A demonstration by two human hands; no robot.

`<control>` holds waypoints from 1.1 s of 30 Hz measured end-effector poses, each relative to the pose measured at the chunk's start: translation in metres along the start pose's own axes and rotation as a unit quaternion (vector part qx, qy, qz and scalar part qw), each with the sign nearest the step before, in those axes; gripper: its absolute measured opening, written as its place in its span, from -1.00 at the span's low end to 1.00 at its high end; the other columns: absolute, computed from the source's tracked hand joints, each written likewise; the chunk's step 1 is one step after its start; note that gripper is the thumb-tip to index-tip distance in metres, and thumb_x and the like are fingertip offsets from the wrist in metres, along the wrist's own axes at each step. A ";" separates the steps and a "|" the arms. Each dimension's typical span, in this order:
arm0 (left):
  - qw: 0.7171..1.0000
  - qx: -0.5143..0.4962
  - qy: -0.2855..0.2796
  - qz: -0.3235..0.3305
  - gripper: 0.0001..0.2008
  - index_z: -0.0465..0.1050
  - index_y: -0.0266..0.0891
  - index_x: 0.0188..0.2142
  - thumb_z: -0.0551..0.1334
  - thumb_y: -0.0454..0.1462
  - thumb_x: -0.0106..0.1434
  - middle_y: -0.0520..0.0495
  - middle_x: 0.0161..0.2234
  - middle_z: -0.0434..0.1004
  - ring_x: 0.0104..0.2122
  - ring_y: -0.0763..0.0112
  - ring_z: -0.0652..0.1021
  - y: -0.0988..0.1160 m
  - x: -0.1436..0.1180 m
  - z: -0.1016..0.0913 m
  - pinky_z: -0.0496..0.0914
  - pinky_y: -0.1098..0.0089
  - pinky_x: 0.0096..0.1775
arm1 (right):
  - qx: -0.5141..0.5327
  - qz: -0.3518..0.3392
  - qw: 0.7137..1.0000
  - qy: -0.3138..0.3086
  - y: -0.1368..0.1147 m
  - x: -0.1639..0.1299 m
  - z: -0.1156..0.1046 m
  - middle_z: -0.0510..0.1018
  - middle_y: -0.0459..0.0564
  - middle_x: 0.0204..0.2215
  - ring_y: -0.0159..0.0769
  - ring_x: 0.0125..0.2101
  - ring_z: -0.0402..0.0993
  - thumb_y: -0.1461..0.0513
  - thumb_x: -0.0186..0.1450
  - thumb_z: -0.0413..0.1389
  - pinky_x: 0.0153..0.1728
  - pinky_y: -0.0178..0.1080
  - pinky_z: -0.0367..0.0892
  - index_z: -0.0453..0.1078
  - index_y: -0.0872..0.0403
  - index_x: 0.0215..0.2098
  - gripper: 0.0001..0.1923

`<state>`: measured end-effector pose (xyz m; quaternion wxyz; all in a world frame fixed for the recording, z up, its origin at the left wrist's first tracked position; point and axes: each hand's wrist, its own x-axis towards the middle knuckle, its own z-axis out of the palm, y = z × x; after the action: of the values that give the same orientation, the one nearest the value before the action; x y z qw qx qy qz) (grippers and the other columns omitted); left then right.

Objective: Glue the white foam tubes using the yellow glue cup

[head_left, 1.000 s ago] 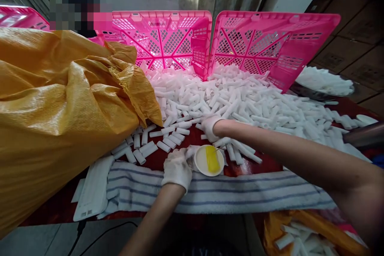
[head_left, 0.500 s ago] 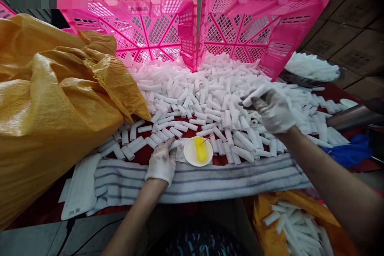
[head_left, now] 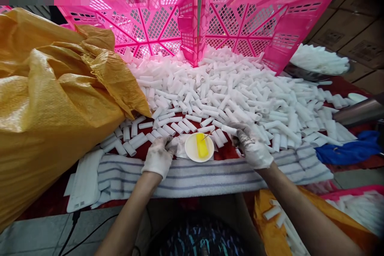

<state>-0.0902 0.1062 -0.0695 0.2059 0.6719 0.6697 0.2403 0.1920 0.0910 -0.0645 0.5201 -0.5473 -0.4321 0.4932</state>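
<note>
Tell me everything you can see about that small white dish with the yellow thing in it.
The dish is small, round, white and shallow, probably plastic. It sits upright on the red table at the striped towel's far edge. A yellow block lies in it, with a thin stick resting on the rim. The left hand is beside it.

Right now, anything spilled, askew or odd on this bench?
Yes. The two pink crates stand tipped up on edge, and white tubes lie heaped loose across the red table, some over the striped towel. The right hand holds one tube; the left hand rests beside the small dish.
</note>
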 end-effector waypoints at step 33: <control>0.927 -0.344 -0.113 -0.101 -0.63 0.42 -0.25 -0.04 0.24 -0.23 0.14 -0.09 -0.03 0.51 -0.05 0.31 0.50 0.024 -0.016 -0.006 0.37 0.31 0.04 | -0.182 -0.125 0.973 -0.061 0.021 -0.024 0.036 0.56 0.02 -0.20 -0.22 -0.17 0.49 0.15 0.17 0.19 -0.04 -0.11 0.42 0.51 0.03 -0.21 -0.77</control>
<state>-0.0744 0.0897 -0.0514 0.5218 0.5115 0.5826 0.3559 0.1519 0.0712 -0.0822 0.4418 -0.5434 -0.6105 0.3700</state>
